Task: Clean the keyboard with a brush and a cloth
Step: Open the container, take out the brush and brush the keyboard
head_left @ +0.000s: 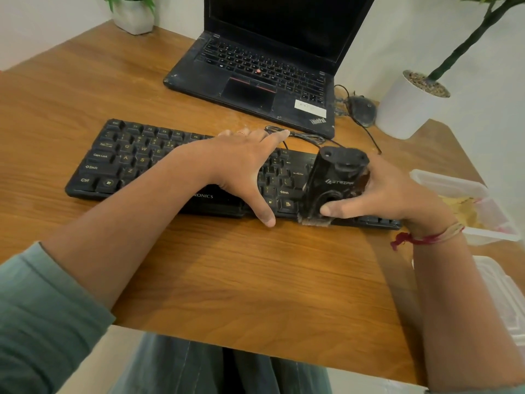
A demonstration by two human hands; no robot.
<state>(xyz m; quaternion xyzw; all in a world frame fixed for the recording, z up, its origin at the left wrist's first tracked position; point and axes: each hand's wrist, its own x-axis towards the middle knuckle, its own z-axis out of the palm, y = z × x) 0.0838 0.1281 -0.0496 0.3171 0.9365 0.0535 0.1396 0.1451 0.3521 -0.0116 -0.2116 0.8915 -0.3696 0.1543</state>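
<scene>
At the far left corner of the bench (pixel 227 280) stands a small white pot (pixel 133 19) with green leaves. Nearer me lies the black keyboard (pixel 113 155), square to the front edge. On its left keys I can read Caps Lock, Shift and Ctrl, with Q, W, E, A, S and Z beside them. On the front lip I read "RONICS"; my forearm hides the start of the word.

My left hand (pixel 241 163) lies flat across the middle of the keyboard. Its fingers are straight and spread towards the far row, and the thumb reaches down past the near edge. It holds nothing, only pressing on the keys. A ring shows on one finger.

Behind it sits an open black laptop (pixel 255 81) with a dark screen, a red nub among its keys and "ThinkPad" on the near right corner. A white sticker beside that is too blurred to read. A coiled cable (pixel 298 135) lies between laptop and keyboard.

The brush (pixel 329 183), a black block, stands upright on the right part of the keyboard, bristles down at the front edge. Its white lettering looks like "STRIFF", though I cannot be sure. Left of it I read Enter and Shift.

My right hand (pixel 392 194) grips the brush, thumb on the near face and fingers curled round the far side. A red thread (pixel 426 237) circles the wrist.

Further right are a dark mouse (pixel 362 109), a tall white plant pot (pixel 406 109) and a clear plastic tub (pixel 454 183) with something yellow inside.
</scene>
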